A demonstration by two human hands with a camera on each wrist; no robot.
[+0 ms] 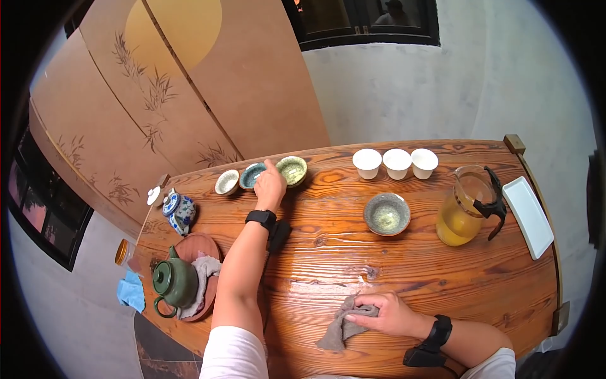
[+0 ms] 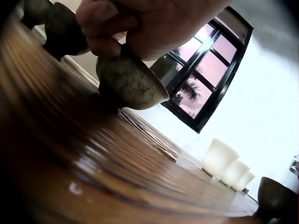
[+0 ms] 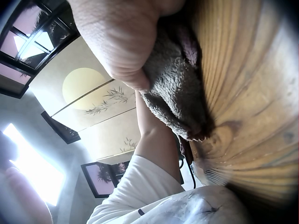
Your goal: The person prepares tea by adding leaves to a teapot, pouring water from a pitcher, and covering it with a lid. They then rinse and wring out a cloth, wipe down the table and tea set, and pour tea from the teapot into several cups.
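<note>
My left hand (image 1: 271,188) reaches to the far edge of the wooden table, its fingers pinching the rim of a yellow-green crackle-glazed tea cup (image 2: 131,86). That tea cup stands at the right end of a row, beside a teal cup (image 1: 251,177) and a smaller pale cup (image 1: 227,182). The hand covers part of the teal cup in the head view. Near the table's front edge, my right hand (image 1: 392,314) grips a bunched grey cloth (image 1: 339,327), which lies against the tabletop. Folds of the cloth (image 3: 175,88) show below the thumb in the right wrist view.
Three white cups (image 1: 396,164) line the back, with a grey bowl (image 1: 386,215) nearer. Rightward are a glass pitcher (image 1: 459,221) of yellow liquid and a white tray (image 1: 529,218). At left stand a green teapot (image 1: 175,284) on a round tray and a blue-and-white pot (image 1: 179,211).
</note>
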